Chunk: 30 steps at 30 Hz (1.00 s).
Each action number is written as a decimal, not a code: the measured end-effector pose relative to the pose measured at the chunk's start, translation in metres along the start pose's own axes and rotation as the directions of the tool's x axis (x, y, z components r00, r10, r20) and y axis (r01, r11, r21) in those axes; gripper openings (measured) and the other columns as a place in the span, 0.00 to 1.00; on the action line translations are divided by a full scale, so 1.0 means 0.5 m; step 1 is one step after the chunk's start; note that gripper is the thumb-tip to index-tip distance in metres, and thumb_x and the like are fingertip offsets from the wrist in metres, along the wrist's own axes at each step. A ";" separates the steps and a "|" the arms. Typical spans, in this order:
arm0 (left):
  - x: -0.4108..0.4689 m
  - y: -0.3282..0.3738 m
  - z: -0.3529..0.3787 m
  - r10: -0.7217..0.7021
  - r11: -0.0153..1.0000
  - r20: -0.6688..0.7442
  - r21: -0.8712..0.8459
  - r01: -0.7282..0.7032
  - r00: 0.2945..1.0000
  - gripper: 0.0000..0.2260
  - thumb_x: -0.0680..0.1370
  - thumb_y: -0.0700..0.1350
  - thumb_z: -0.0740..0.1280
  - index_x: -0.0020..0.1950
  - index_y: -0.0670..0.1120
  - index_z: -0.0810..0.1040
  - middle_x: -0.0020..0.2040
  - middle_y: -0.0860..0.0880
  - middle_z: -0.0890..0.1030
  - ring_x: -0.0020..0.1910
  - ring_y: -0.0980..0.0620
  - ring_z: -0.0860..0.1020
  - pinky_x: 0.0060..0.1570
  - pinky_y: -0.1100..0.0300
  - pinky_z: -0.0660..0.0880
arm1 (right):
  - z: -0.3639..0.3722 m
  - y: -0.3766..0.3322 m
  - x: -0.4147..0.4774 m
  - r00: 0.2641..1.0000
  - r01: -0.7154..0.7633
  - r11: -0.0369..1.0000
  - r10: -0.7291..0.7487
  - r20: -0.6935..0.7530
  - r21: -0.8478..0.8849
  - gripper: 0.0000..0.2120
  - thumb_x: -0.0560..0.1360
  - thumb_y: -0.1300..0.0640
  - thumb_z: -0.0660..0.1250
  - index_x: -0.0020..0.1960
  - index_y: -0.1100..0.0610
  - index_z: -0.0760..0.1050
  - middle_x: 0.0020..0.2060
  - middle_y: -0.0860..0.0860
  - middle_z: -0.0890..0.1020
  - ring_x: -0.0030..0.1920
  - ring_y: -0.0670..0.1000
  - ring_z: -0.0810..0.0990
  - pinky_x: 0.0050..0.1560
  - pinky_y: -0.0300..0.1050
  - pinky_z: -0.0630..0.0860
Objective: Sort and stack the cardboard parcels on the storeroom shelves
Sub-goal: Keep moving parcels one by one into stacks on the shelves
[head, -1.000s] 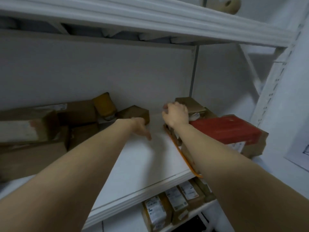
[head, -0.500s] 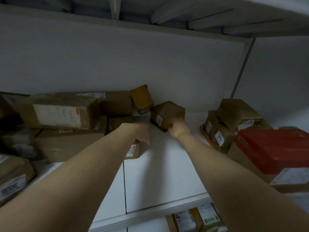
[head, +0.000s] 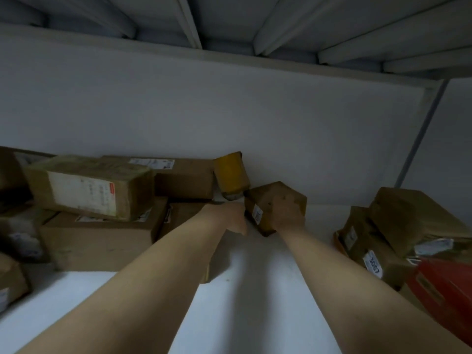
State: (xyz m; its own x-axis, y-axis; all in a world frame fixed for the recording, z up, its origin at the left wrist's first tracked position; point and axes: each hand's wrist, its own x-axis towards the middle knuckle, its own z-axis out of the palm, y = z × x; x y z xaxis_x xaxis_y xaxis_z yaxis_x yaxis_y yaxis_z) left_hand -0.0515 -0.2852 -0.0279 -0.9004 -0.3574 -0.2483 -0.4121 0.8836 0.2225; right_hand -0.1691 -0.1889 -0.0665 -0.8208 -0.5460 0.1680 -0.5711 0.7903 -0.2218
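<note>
**A:** Parcels: where's the one you're on?

**B:** Small brown box, back of the white shelf, tilted on one corner, close to the rear wall. White label on its left face.

**A:** Grip?

**B:** My right hand is wrapped over its near right side, fingers curled onto the top, clamped on it. My left hand is just beside its left face, fingers loosely curled, holding nothing. Can't tell whether it touches the box.

**A:** Neighbours?

**B:** Yellow-taped parcel leans against the wall, just left of the box, their corners near or touching. Further left, a pile: big flat carton at the bottom, a labelled box tilted on top, a long box behind against the wall.

**A:** Right side?

**B:** Separate pile, well apart: stacked brown cartons, a red box in front at the frame edge. Bare shelf between the two piles, my forearms over it.
</note>
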 end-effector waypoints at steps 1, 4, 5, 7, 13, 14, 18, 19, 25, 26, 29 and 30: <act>0.002 0.001 -0.001 -0.008 1.000 -0.004 0.002 0.008 1.000 0.23 0.76 0.49 0.67 0.67 0.39 0.70 0.58 0.44 0.75 0.58 0.45 0.75 0.50 0.56 0.73 | 0.001 -0.001 0.009 1.000 0.007 1.000 -0.007 -0.006 -0.024 0.26 0.81 0.53 0.59 0.76 0.59 0.57 0.73 0.61 0.61 0.71 0.59 0.65 0.68 0.49 0.66; 0.004 0.002 -0.009 -0.070 0.997 -0.088 -0.038 0.067 0.994 0.20 0.76 0.46 0.69 0.65 0.40 0.73 0.61 0.42 0.76 0.60 0.43 0.76 0.55 0.54 0.73 | 0.023 -0.002 0.048 0.997 0.067 0.997 -0.066 0.044 -0.023 0.21 0.81 0.52 0.58 0.71 0.59 0.66 0.70 0.58 0.68 0.69 0.57 0.67 0.68 0.48 0.66; 0.002 0.003 -0.015 -0.079 0.996 -0.106 -0.041 0.076 0.991 0.19 0.76 0.45 0.68 0.65 0.40 0.73 0.62 0.42 0.76 0.61 0.44 0.76 0.57 0.55 0.73 | 0.036 0.000 0.063 0.996 0.074 0.997 -0.074 0.058 -0.008 0.19 0.80 0.51 0.59 0.69 0.58 0.69 0.68 0.57 0.71 0.67 0.56 0.70 0.65 0.46 0.68; -0.001 0.000 -0.028 -0.074 0.997 -0.057 -0.036 0.072 0.996 0.20 0.78 0.45 0.67 0.67 0.40 0.72 0.64 0.42 0.75 0.60 0.46 0.75 0.58 0.56 0.72 | 0.046 -0.001 0.080 0.997 0.056 0.998 -0.057 0.053 0.014 0.18 0.79 0.52 0.60 0.67 0.56 0.71 0.65 0.56 0.74 0.64 0.57 0.73 0.59 0.39 0.72; 0.011 -0.015 -0.031 -0.089 0.996 -0.041 -0.030 0.088 0.995 0.23 0.76 0.48 0.68 0.68 0.41 0.69 0.63 0.44 0.73 0.61 0.44 0.74 0.60 0.52 0.73 | 0.036 0.005 0.087 0.995 0.055 0.997 -0.059 0.078 0.054 0.15 0.81 0.64 0.56 0.65 0.66 0.72 0.62 0.61 0.76 0.62 0.60 0.74 0.30 0.26 0.66; 0.015 -0.015 -0.027 -0.103 0.995 -0.026 -0.022 0.102 0.994 0.26 0.76 0.48 0.68 0.71 0.41 0.66 0.67 0.43 0.71 0.64 0.44 0.72 0.62 0.50 0.72 | 0.033 -0.001 0.087 0.995 0.055 0.996 -0.061 0.083 0.067 0.15 0.81 0.63 0.56 0.65 0.65 0.72 0.62 0.60 0.76 0.62 0.60 0.74 0.36 0.29 0.66; 0.011 -0.007 -0.024 -0.073 0.996 -0.017 -0.045 0.072 0.997 0.34 0.75 0.48 0.68 0.77 0.44 0.57 0.73 0.44 0.65 0.69 0.43 0.67 0.66 0.49 0.69 | 0.008 -0.015 0.064 0.987 0.092 0.991 -0.079 0.137 -0.093 0.15 0.79 0.62 0.61 0.66 0.63 0.73 0.64 0.59 0.75 0.65 0.57 0.73 0.62 0.46 0.72; 0.008 -0.007 -0.024 -0.067 0.997 -0.024 -0.047 0.066 0.997 0.33 0.76 0.48 0.68 0.77 0.44 0.58 0.72 0.44 0.66 0.69 0.44 0.68 0.66 0.49 0.69 | 0.001 -0.014 0.059 0.987 0.106 0.985 -0.087 0.137 -0.134 0.15 0.79 0.62 0.62 0.65 0.63 0.73 0.64 0.58 0.75 0.65 0.57 0.73 0.64 0.46 0.72; -0.020 0.002 -0.031 -0.038 0.999 -0.019 -0.011 0.038 0.999 0.30 0.77 0.48 0.67 0.75 0.42 0.60 0.71 0.43 0.67 0.67 0.45 0.69 0.64 0.54 0.69 | -0.016 0.024 0.015 0.982 0.162 0.978 -0.146 0.122 -0.129 0.14 0.83 0.62 0.54 0.65 0.63 0.72 0.65 0.59 0.74 0.65 0.55 0.73 0.66 0.43 0.67; -0.024 0.001 -0.031 -0.037 0.999 -0.021 -0.003 0.037 0.999 0.29 0.77 0.47 0.66 0.75 0.42 0.60 0.71 0.43 0.68 0.67 0.44 0.69 0.64 0.55 0.69 | -0.018 0.027 0.008 0.979 0.176 0.979 -0.164 0.121 -0.100 0.15 0.83 0.62 0.53 0.66 0.63 0.71 0.65 0.59 0.73 0.66 0.55 0.72 0.67 0.43 0.67; -0.036 0.014 -0.029 -0.027 0.999 -0.014 0.018 0.027 1.000 0.22 0.78 0.43 0.64 0.70 0.38 0.67 0.63 0.40 0.74 0.61 0.42 0.74 0.58 0.53 0.73 | -0.042 0.045 -0.033 0.973 0.173 0.983 -0.160 0.167 -0.060 0.16 0.83 0.63 0.51 0.70 0.64 0.66 0.68 0.60 0.70 0.67 0.55 0.70 0.65 0.41 0.65; -0.038 0.017 -0.026 -0.026 1.000 -0.001 0.010 0.026 1.000 0.18 0.78 0.41 0.62 0.67 0.36 0.70 0.60 0.39 0.75 0.59 0.40 0.75 0.55 0.53 0.74 | -0.050 0.051 -0.047 0.970 0.173 0.983 -0.160 0.182 -0.057 0.17 0.83 0.63 0.50 0.70 0.64 0.65 0.68 0.60 0.69 0.68 0.56 0.69 0.65 0.41 0.65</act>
State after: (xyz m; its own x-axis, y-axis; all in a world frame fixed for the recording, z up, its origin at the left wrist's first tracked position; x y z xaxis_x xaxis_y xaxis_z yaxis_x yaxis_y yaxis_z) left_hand -0.0398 -0.2747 -0.0091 -0.8894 -0.3804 -0.2534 -0.4339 0.8769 0.2067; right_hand -0.1638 -0.1490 -0.0523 -0.7072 -0.7066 0.0239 -0.7027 0.6986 -0.1346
